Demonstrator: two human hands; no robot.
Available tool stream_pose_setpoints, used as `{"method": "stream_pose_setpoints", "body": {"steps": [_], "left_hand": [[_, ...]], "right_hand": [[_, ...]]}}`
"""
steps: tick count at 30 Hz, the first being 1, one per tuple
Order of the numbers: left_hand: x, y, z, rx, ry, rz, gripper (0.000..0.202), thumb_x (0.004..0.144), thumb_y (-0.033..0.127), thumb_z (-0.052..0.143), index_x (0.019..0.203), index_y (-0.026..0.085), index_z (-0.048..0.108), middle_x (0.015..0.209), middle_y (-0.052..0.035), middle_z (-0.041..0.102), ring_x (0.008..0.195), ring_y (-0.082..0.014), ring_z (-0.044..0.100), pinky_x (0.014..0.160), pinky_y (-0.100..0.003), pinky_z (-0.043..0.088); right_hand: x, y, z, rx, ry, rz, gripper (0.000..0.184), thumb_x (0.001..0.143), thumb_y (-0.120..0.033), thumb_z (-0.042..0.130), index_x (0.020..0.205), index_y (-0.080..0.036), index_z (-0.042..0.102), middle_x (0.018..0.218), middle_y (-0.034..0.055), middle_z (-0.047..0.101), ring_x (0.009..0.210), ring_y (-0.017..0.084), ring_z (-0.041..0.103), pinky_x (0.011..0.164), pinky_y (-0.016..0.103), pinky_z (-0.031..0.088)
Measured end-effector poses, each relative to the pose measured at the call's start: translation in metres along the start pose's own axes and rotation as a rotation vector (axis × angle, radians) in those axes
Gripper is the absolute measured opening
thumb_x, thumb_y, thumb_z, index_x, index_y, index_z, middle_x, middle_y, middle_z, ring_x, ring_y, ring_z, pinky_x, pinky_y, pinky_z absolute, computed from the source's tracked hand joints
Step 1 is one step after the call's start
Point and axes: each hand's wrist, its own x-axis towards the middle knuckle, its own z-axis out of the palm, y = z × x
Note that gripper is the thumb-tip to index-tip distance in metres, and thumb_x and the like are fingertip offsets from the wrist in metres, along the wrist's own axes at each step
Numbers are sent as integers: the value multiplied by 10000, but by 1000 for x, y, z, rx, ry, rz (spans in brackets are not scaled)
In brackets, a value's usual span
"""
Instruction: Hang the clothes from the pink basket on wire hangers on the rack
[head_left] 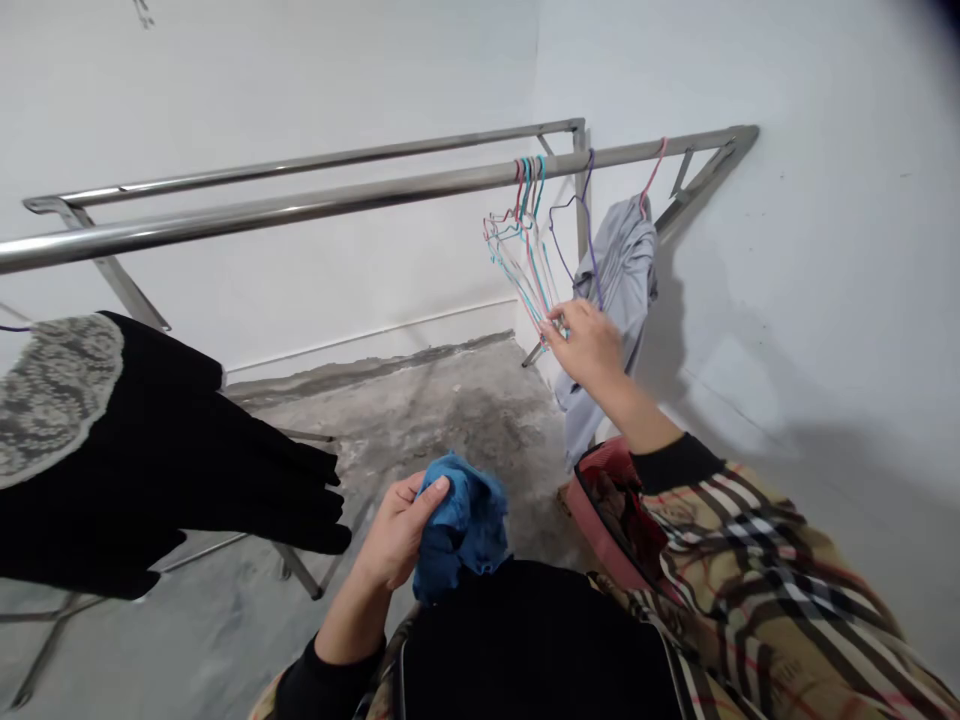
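Observation:
A crumpled blue cloth (pixel 463 520) is gripped in my left hand (pixel 401 530), the thumb pressed on its top edge. The cloth hangs in front of my body, its shape bunched up. My right hand (pixel 586 340) reaches forward, its fingers pinched at the lower ends of several thin wire clothes hangers (pixel 529 265) in red, teal and white. Which hanger lies between the fingertips is hard to make out. Just right of them a purple hanger (pixel 591 225) hangs from the metal rail (pixel 420 185), its lower part behind my right hand.
A grey garment (pixel 619 260) hangs on a pink hanger (pixel 655 178) near the right wall. Below it stands an open pink case (pixel 604 530) with dark fabric inside. At left hangs a black garment (pixel 217 450) with a lace collar (pixel 64 390). Rack legs (pixel 296 570) stand on the concrete floor.

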Motion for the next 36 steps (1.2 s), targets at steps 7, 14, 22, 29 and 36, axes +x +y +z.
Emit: {"method": "stream_pose_setpoints", "body": {"steps": [7, 14, 22, 29, 36], "left_hand": [[-3, 1, -7, -26, 54, 13, 429, 656, 506, 799, 650, 133, 586, 539, 24, 499, 472, -66, 419, 478, -185, 357], [-1, 3, -11, -87, 120, 13, 431, 629, 488, 825, 673, 130, 590, 538, 28, 528, 458, -63, 449, 464, -173, 390], [13, 6, -12, -66, 136, 76, 406, 646, 468, 818, 743, 126, 621, 565, 10, 600, 480, -89, 535, 497, -191, 463], [20, 8, -20, -133, 158, 123, 368, 646, 406, 825, 801, 128, 641, 611, 14, 631, 526, -94, 580, 554, -200, 505], [19, 10, -30, -257, 161, 150, 325, 647, 332, 826, 833, 145, 637, 647, 20, 646, 562, -99, 609, 569, -197, 521]], "right_hand": [[27, 8, 20, -225, -79, 125, 211, 866, -155, 487, 1026, -123, 622, 989, 170, 651, 846, 251, 607, 734, 362, 433], [28, 5, 6, -74, -57, 114, 306, 953, -320, 396, 1026, -166, 651, 800, 97, 676, 763, 227, 621, 694, 331, 389], [30, 3, 5, 46, 58, -18, 357, 971, -328, 324, 990, -168, 642, 778, 61, 682, 731, 195, 630, 704, 322, 434], [26, 4, 9, 157, 162, -124, 349, 986, -342, 332, 1025, -149, 620, 962, 94, 693, 893, 207, 635, 825, 365, 469], [-95, 9, 7, 512, 140, 34, 280, 988, -390, 379, 1027, -202, 582, 630, -32, 509, 521, 127, 499, 583, 293, 444]]}}
